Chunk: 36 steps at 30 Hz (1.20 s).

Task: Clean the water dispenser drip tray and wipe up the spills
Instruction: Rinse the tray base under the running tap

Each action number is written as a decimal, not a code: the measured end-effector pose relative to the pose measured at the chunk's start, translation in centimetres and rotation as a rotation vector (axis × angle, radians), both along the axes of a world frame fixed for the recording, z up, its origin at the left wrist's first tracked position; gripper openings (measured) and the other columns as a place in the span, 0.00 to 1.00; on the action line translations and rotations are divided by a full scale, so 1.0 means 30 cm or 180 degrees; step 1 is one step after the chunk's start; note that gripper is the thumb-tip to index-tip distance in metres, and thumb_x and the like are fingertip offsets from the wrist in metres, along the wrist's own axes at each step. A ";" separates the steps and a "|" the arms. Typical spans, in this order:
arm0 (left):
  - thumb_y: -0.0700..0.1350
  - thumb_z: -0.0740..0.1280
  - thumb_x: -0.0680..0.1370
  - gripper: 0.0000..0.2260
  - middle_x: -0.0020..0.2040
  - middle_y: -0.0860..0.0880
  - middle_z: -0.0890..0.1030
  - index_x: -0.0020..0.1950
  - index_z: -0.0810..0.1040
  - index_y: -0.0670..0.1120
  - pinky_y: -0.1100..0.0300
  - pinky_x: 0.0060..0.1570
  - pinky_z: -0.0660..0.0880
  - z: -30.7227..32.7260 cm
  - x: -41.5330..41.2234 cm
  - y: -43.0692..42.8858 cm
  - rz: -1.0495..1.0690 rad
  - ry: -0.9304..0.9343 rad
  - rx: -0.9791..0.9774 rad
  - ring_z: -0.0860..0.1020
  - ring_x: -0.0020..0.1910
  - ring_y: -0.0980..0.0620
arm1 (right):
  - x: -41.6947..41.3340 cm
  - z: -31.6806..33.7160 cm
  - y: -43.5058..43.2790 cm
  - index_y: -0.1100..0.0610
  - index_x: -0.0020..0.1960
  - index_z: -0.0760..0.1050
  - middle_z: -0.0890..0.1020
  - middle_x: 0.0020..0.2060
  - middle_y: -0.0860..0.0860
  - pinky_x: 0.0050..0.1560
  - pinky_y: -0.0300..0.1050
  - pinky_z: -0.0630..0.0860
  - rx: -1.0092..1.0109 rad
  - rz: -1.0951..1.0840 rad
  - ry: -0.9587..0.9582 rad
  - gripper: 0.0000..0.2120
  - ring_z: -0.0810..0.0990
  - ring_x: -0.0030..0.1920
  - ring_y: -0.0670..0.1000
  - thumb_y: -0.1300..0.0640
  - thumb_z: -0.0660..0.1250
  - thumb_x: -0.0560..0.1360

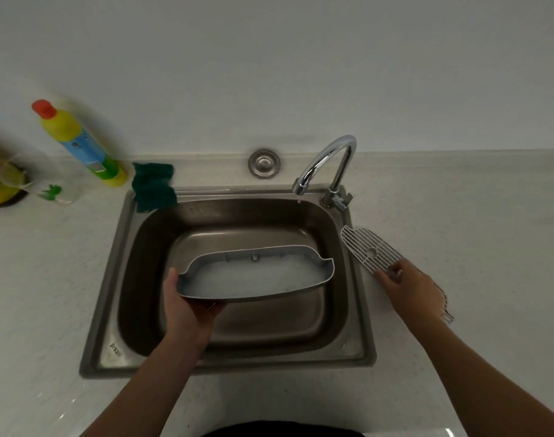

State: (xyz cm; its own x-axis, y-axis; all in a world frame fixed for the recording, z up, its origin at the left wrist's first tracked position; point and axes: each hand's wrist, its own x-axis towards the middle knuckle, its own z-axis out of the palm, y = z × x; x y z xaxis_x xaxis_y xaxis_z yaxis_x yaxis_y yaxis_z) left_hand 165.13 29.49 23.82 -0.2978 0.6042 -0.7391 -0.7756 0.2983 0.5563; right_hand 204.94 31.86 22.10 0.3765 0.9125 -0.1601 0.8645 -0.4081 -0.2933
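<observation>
Grey curved drip tray (pixel 256 274), filled with foamy white water, is gripped at its left end by the left hand (pixel 187 305) over the steel sink (pixel 111 279). Slotted white grate (pixel 368 249) is lying on the desk (pixel 474 216), touched by the right hand (pixel 409 288); whether it is gripped cannot be told.

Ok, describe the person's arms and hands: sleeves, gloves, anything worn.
Both forearms are bare, no sleeves showing. The left hand and right hand wear no gloves; no watch or bracelet shows. A glint on a right finger may be a ring.
</observation>
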 end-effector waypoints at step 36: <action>0.54 0.69 0.76 0.14 0.51 0.68 0.77 0.57 0.71 0.51 0.75 0.42 0.74 0.268 -0.144 0.243 -0.1989 0.4413 0.2244 0.77 0.50 0.69 | -0.360 0.026 0.008 0.47 0.46 0.77 0.82 0.35 0.45 0.37 0.34 0.75 -0.0621 0.1209 0.0985 0.05 0.81 0.34 0.43 0.50 0.67 0.82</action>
State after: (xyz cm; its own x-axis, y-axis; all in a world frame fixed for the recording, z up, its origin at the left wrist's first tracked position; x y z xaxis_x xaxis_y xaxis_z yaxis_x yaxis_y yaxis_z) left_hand 160.80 36.77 31.85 -0.0505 0.9502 0.3076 0.5164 -0.2388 0.8224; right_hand 194.15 32.09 22.88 -0.0668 0.9175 -0.3920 0.8472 -0.1554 -0.5080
